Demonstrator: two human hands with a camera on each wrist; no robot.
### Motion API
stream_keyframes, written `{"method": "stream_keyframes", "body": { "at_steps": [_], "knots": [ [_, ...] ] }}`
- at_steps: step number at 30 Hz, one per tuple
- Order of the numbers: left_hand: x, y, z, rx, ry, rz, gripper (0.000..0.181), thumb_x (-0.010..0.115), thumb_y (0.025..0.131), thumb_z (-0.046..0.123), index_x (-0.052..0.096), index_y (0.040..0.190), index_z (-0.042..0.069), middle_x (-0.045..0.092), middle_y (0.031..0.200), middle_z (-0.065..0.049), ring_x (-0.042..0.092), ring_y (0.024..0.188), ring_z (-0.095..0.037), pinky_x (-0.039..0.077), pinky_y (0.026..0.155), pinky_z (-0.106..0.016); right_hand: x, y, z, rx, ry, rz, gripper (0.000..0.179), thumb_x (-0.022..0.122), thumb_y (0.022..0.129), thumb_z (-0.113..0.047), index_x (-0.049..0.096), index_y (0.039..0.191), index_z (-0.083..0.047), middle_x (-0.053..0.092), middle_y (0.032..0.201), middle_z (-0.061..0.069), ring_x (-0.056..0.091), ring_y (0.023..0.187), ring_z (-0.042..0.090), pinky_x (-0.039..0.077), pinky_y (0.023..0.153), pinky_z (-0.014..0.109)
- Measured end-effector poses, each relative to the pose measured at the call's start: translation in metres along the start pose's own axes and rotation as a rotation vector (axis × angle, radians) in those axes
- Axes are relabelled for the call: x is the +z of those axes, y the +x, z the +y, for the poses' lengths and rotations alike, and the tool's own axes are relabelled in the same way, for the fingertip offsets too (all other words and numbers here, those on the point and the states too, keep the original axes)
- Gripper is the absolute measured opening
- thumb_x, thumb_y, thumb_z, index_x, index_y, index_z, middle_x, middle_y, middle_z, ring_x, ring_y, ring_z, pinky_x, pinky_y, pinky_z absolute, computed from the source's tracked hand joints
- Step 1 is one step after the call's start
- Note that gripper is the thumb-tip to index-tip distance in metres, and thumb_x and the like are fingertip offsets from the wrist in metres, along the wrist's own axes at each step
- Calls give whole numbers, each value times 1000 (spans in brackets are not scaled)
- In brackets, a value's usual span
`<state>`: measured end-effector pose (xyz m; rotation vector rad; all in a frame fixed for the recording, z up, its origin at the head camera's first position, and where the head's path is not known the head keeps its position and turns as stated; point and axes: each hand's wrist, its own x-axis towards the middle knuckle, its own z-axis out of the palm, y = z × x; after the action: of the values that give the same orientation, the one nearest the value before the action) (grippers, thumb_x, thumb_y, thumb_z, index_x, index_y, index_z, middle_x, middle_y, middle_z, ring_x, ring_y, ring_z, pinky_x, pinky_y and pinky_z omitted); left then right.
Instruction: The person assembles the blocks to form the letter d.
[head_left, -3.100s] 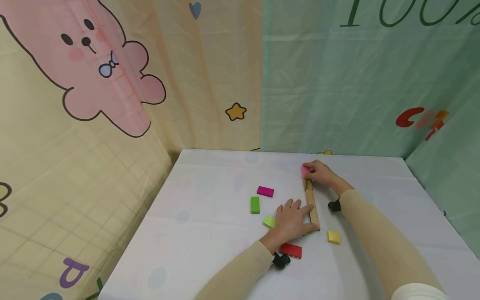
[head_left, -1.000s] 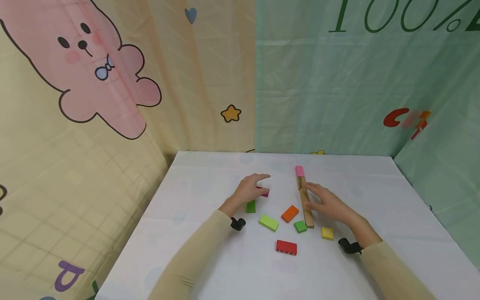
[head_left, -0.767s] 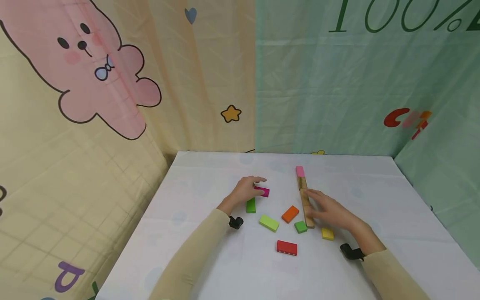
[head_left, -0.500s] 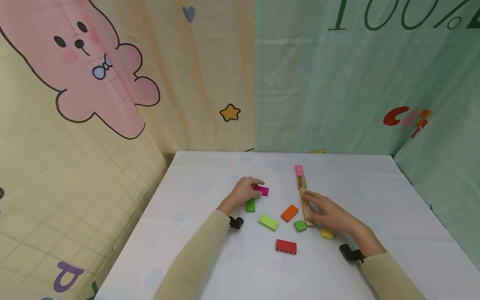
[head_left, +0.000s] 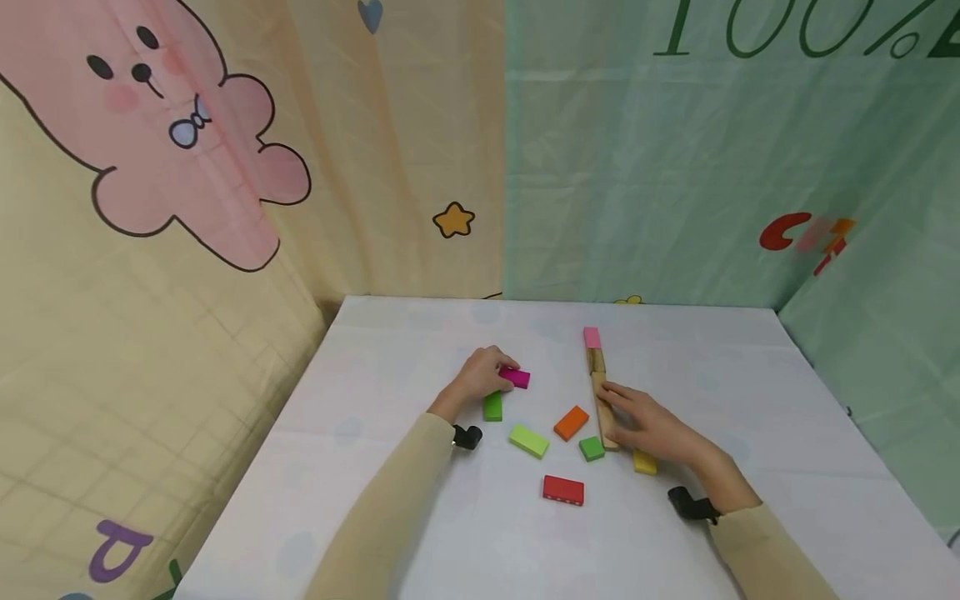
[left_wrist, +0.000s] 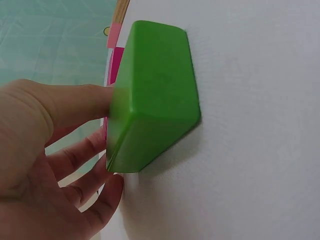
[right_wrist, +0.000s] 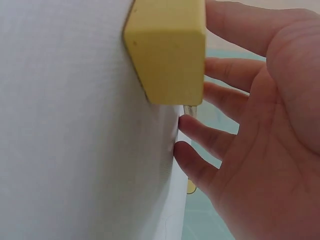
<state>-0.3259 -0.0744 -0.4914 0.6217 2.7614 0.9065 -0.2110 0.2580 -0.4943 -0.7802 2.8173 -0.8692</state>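
My left hand (head_left: 474, 377) pinches the left end of a magenta block (head_left: 520, 379) between thumb and fingers. A green block (head_left: 492, 407) lies just below that hand; in the left wrist view, the green block (left_wrist: 160, 80) hides the fingertips. On the right, my right hand (head_left: 654, 427) rests its fingertips and thumb along the side of a long plain wooden block (head_left: 602, 404), fingers relaxed. Beyond it, a short wooden block (head_left: 596, 360) and a pink block (head_left: 592, 337) continue the row. A yellow block (right_wrist: 170, 60) covers part of my right hand's fingers in the right wrist view.
Between the hands lie a lime block (head_left: 528, 442), an orange block (head_left: 571, 423) and a small green block (head_left: 592, 448) near the row's lower end. A red block (head_left: 563, 490) lies nearest the body. All are on a white table (head_left: 360, 517) with patterned cloth behind.
My right hand has left the pink block and moved nearer, to the long wooden block. My left hand has gone from that block leftward to the magenta one and closed its fingers on it.
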Motion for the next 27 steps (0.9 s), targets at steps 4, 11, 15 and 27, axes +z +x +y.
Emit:
{"method": "stream_keyframes", "body": {
  "at_steps": [4,11,15,27],
  "knots": [
    [-1,1,0,6,18,15,31,81,86,14,77,116,17,62,112,-3,50,99,-20,44,83,-32,1,1,0,1,2,0,73,71,95,-31,39,154,-4,30,160,21,29,142,47,31,107,67],
    [-1,-1,4,12,26,16,27,81,86,14,78,113,16,62,107,-2,51,97,-20,44,83,-33,3,0,4,-16,0,16,73,71,95,-34,40,153,-2,30,159,22,30,142,47,31,107,68],
    [1,-2,5,7,45,10,27,81,86,17,77,113,17,61,105,-1,51,97,-19,44,83,-32,3,-2,5,-18,4,10,73,70,96,-35,39,154,-2,30,159,21,30,142,47,31,107,68],
    [2,-1,12,-25,4,19,26,82,86,18,76,111,18,63,106,-1,52,98,-19,47,81,-31,3,-2,3,2,5,13,71,69,96,-33,40,154,-4,31,160,19,29,142,46,32,106,68]
  ]
}}
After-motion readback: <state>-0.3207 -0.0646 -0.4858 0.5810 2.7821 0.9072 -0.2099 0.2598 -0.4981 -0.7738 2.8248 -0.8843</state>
